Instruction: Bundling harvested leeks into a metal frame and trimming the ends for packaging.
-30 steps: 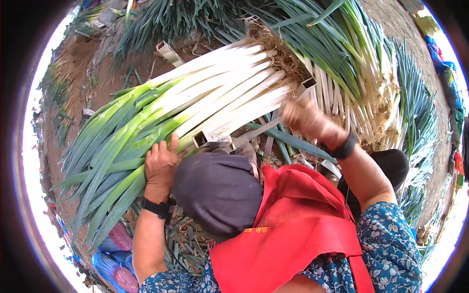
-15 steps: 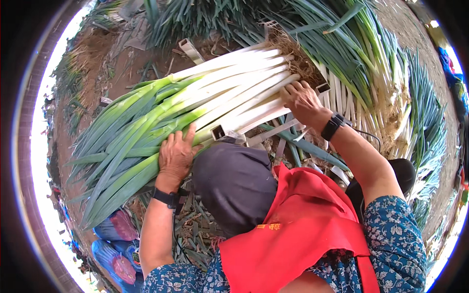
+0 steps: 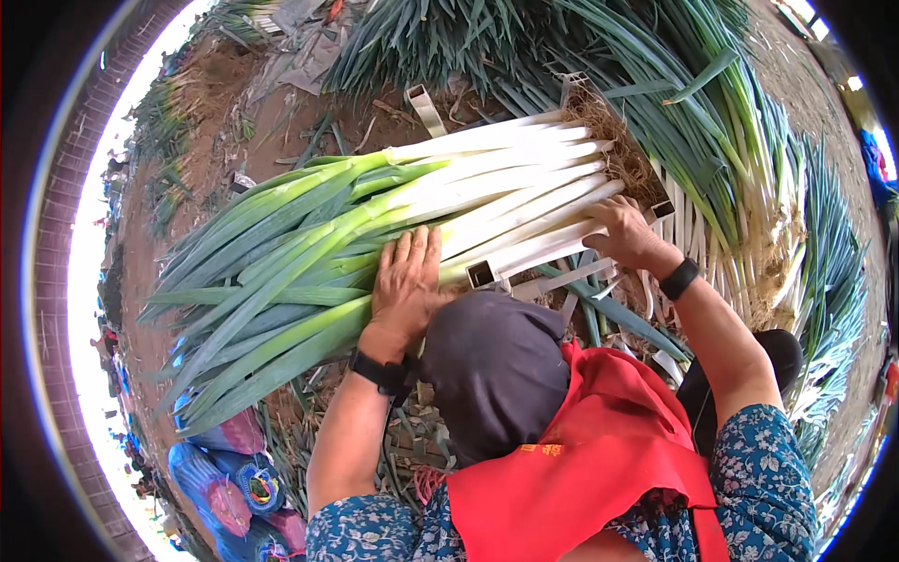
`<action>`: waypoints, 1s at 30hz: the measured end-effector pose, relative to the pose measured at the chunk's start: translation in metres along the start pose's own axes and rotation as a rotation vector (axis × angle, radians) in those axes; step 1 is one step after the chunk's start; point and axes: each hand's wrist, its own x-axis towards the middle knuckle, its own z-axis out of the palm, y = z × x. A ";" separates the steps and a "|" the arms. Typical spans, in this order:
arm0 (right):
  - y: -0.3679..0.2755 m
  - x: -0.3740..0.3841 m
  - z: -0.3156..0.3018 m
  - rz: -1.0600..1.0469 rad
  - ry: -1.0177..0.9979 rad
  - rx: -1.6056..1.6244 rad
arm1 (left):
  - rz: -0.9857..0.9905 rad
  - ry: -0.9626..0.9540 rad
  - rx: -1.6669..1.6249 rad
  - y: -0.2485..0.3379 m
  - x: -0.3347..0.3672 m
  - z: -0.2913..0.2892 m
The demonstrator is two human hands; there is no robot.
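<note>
A thick bunch of green onions (image 3: 496, 183) lies across a metal frame, with white stalks and brown roots at the right and long green leaves spread to the left. My left hand (image 3: 407, 281) rests flat on the near side of the bunch, where green turns to white, with its fingers stretched out. Near the root end, my right hand (image 3: 632, 234) has its fingers bent over the nearest white stalks and its thumb on the near side. Square tube ends of the frame (image 3: 480, 273) stick out beside the bunch.
Roots-down piles of green onions (image 3: 749, 178) lie to the right, and leafy heaps (image 3: 431, 42) at the back. Blue bundles with pinkish patches (image 3: 220, 492) sit at lower left. A rounded dark cloth shape (image 3: 496, 365) and my red apron (image 3: 581, 468) fill the near middle.
The view has shifted, so the scene sits farther right and lower. My left hand now lies flatter on the bunch with its fingers closer together. My right hand stays by the roots.
</note>
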 end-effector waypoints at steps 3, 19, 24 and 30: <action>-0.045 0.036 -0.019 0.242 0.000 0.218 | -0.017 -0.091 0.106 0.005 0.001 0.001; -0.052 0.074 0.051 -0.310 0.106 -0.051 | 0.144 0.117 0.255 -0.001 -0.007 0.017; -0.067 0.060 0.041 -0.258 0.146 -0.318 | 0.243 0.202 0.090 0.008 -0.021 0.008; -0.057 0.078 0.037 -0.075 -0.203 0.038 | 0.128 0.047 -0.150 0.010 -0.021 0.000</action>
